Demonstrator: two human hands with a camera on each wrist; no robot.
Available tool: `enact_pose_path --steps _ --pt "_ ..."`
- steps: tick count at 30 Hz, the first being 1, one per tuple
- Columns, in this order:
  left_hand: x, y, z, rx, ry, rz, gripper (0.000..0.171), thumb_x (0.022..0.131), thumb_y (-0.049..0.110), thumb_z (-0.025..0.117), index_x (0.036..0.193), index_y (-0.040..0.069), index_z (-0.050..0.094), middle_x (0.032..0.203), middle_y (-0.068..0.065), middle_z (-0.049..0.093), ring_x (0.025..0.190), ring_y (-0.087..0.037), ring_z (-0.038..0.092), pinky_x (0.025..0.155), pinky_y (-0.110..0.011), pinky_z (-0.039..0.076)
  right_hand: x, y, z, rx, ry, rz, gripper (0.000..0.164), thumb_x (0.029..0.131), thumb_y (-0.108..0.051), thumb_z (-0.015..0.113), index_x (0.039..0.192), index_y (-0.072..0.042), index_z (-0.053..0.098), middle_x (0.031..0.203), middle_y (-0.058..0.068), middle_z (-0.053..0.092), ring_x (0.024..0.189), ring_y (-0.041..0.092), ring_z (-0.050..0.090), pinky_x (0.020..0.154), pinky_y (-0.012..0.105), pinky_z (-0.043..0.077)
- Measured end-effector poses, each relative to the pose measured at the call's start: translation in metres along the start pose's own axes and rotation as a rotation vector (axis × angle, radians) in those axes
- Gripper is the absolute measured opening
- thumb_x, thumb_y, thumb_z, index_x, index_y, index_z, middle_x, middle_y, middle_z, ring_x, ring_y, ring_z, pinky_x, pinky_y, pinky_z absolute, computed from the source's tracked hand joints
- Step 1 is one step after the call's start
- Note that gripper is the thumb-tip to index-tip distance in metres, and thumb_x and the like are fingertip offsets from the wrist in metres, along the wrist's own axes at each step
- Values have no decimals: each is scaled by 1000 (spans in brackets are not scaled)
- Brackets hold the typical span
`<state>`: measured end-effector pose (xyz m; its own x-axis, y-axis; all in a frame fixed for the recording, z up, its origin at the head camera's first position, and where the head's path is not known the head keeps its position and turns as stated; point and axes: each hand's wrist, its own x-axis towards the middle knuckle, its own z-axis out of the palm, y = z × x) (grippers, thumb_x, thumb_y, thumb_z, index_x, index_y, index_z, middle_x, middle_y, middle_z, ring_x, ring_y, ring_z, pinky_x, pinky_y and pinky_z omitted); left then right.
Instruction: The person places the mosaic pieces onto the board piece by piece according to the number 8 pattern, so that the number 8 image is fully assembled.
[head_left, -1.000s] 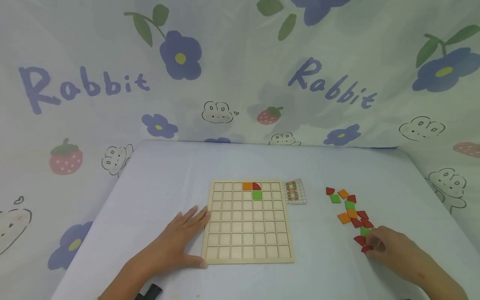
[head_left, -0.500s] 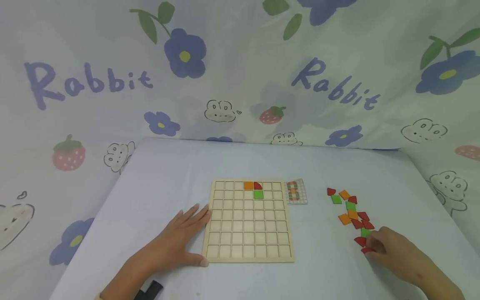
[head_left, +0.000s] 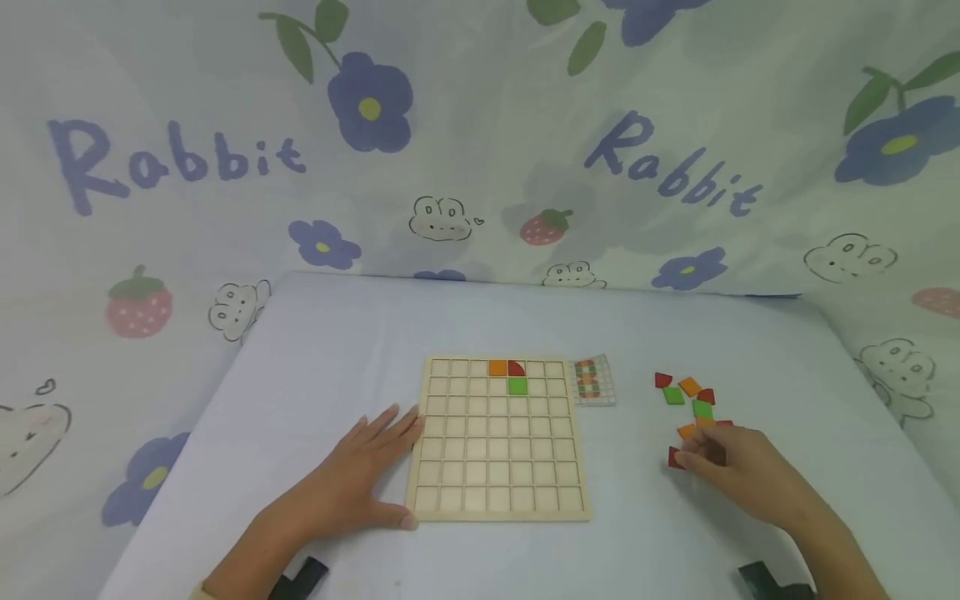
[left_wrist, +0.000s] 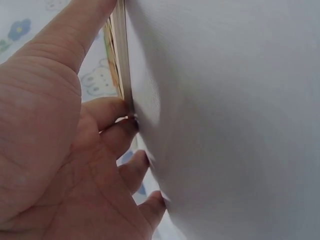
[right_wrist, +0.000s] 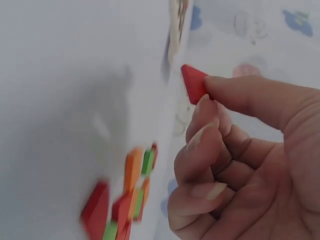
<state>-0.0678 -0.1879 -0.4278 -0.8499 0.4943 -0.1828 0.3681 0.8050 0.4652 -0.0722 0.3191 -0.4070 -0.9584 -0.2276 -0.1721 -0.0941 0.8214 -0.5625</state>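
My right hand (head_left: 738, 467) pinches a red quarter-round tile (right_wrist: 194, 83) between thumb and fingertips, to the left of the loose tiles. It partly covers that group in the head view. My left hand (head_left: 351, 479) lies with fingers spread along the left edge of a wooden grid board (head_left: 453, 475), thumb at the front corner. In the board's far row sit an orange square tile (head_left: 498, 368) and a red quarter-round tile (head_left: 516, 368). A green square tile (head_left: 517, 386) lies one row nearer, below the red one.
A small pattern card (head_left: 595, 381) touches the board's far right side. Loose tiles, among them a green square (head_left: 673, 396) and an orange square (head_left: 690, 386), are scattered on the white table (head_left: 337, 333). Printed cloth (head_left: 480, 150) stands behind.
My right hand has picked up a red quarter-round tile from the near end of the loose tiles and moved it left and slightly away from me. The left hand stays at the board.
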Motion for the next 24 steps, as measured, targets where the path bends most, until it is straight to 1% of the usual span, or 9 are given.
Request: enact_pose_path --steps 4,7,11,15,20,24 --pt "1 0 1 -10 -7 -18 120 72 68 82 167 16 28 173 3 19 160 -31 10 128 -59 8 16 -16 4 81 -24 -38 11 96 -19 77 93 -15 68 76 -6 60 69 11 55 57 23 49" --pt "1 -1 2 -23 -7 -13 120 72 67 82 166 16 29 173 3 19 160 -31 10 128 -59 8 26 -25 8 134 -29 -68 9 95 -16 76 94 -13 68 76 -5 61 67 12 57 56 24 51" --pt "2 -1 2 -5 -4 -1 119 73 68 81 166 15 29 173 3 18 160 -32 10 127 -60 8 41 -38 17 189 -30 -90 8 96 -15 74 93 -12 67 76 -3 64 67 14 60 57 25 51" --pt "2 -1 2 4 -7 -1 119 73 69 81 167 16 28 174 3 17 160 -32 9 127 -60 9 57 -52 29 195 -29 -92 9 95 -18 74 92 -13 67 76 -3 63 70 16 59 57 25 50" --pt "3 -1 2 8 -2 8 120 74 68 81 167 15 28 174 4 16 160 -32 10 127 -60 10 76 -68 40 191 -12 -152 8 94 -14 75 90 -14 67 76 -3 60 71 17 57 56 25 48" --pt "3 -1 1 15 -2 12 120 74 66 82 167 15 28 174 4 17 160 -33 10 127 -61 10 90 -79 46 217 -32 -177 8 94 -10 73 90 -14 67 78 -2 61 70 18 58 57 25 49"
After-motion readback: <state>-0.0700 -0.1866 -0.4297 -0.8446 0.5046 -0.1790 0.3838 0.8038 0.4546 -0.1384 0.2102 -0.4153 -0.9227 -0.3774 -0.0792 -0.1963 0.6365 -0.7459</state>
